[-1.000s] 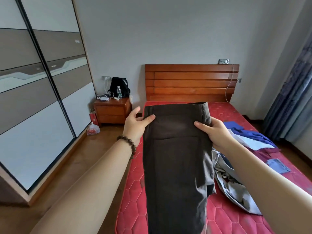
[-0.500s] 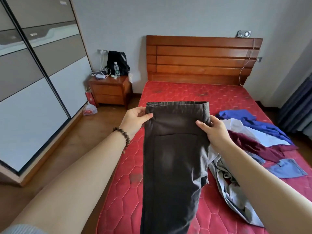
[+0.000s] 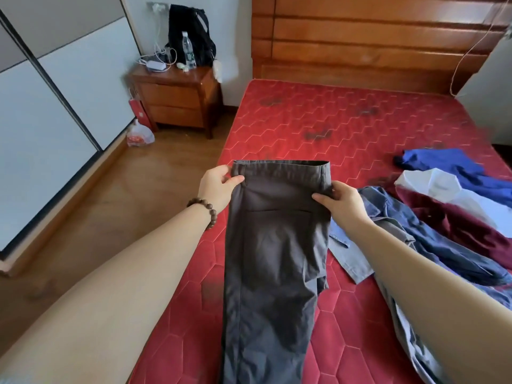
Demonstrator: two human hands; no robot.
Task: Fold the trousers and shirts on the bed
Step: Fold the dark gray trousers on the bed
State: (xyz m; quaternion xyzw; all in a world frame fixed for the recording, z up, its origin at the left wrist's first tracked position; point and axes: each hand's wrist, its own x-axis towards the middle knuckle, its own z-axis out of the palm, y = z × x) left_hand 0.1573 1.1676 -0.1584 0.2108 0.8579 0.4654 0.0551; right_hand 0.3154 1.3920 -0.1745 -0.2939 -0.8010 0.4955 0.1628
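Observation:
Dark grey trousers [image 3: 274, 245] hang lengthwise over the red mattress [image 3: 332, 120], doubled leg on leg, waistband at the top. My left hand [image 3: 219, 185] pinches the left end of the waistband, thumb on the front. At the right end my right hand [image 3: 342, 200] grips the band the same way. Right of the trousers lie loose clothes: a navy garment [image 3: 432, 236], a maroon one [image 3: 454, 217], a white shirt [image 3: 448, 192], a blue shirt [image 3: 454, 164] and a light grey piece [image 3: 349, 259]. The trouser hems fall below the frame.
A wooden headboard [image 3: 374, 40] closes the far end of the bed. Left of it stands a wooden nightstand [image 3: 177, 98] with a black bag, a water bottle and cables. A plastic bag [image 3: 140, 135] sits on the wood floor beside sliding wardrobe doors [image 3: 55, 106].
The trousers have come down, from in front of the headboard to low over the mattress, still held by both hands at the waistband. The view has tilted downwards.

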